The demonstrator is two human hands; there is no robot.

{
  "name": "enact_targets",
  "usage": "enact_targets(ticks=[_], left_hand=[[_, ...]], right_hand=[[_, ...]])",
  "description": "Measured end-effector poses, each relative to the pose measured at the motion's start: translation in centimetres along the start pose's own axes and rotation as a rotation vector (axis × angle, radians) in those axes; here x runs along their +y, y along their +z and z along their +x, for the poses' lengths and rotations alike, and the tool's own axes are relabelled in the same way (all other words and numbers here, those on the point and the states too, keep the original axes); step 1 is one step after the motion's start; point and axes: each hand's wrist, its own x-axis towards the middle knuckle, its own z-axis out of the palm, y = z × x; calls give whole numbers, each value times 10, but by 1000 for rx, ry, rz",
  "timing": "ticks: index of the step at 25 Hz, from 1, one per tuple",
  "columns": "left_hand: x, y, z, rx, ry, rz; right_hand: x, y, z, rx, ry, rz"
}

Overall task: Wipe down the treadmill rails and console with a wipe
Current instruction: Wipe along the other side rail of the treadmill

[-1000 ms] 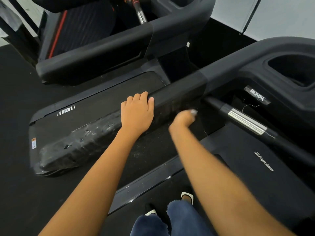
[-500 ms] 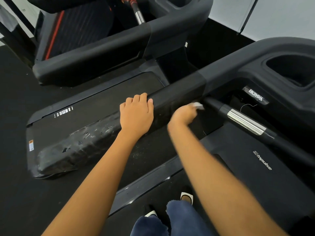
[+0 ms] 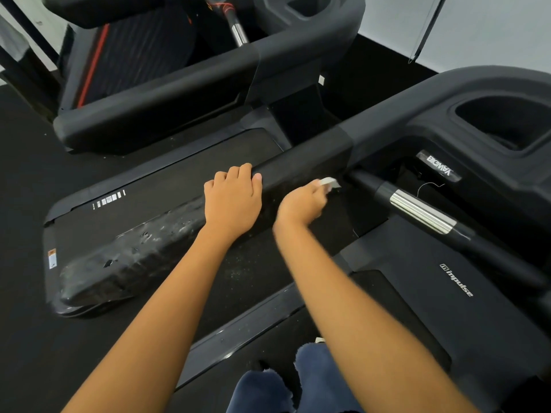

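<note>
Head view: I see the left hand [image 3: 232,201] gripping the treadmill rail [image 3: 301,169], fingers curled over its top edge. The right hand [image 3: 301,204], blurred, pinches the white wipe [image 3: 328,183] against the rail's near side, near the console [image 3: 441,114].

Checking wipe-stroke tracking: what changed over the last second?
The right hand, pinching the wipe, slid slightly forward along the inner side of the rail, towards the chrome-banded handlebar. Nothing was picked up or let go. The left hand kept holding the rail top in the same spot.
</note>
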Motion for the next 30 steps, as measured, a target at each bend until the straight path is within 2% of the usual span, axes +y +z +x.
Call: enact_targets(ticks=[4, 6, 8, 10, 14, 16, 17, 19, 22, 25, 28, 30], left_hand=[[-1, -3, 2, -25, 4, -26], [0, -3, 1, -17, -18, -33], [2, -1, -2, 10, -32, -22], [6, 1, -2, 36, -40, -11], [11, 4, -6, 81, -84, 8], [14, 7, -8, 103, -100, 5], [15, 8, -10, 119, -102, 3], [17, 11, -10, 161, -130, -8], [25, 18, -14, 248, -199, -10], [32, 25, -17, 308, -225, -18], [28, 24, -20, 331, -204, -35], [25, 25, -23, 330, -188, -37]], right_hand=[[34, -7, -63, -217, 37, -7], [20, -1, -56, -165, 32, 1], [5, 4, -16, -35, 66, 36], [-9, 1, 21, 25, 90, -14], [2, -6, 4, -54, 47, -31], [18, -11, -25, -169, 194, -10], [13, -18, -28, -183, 251, -62], [-13, -27, 2, -144, 359, 14], [-48, -30, 47, -114, 271, 69], [-30, -23, 24, -74, 224, 6], [-21, -22, -2, -142, 378, -95], [-44, -25, 13, -133, 539, 6]])
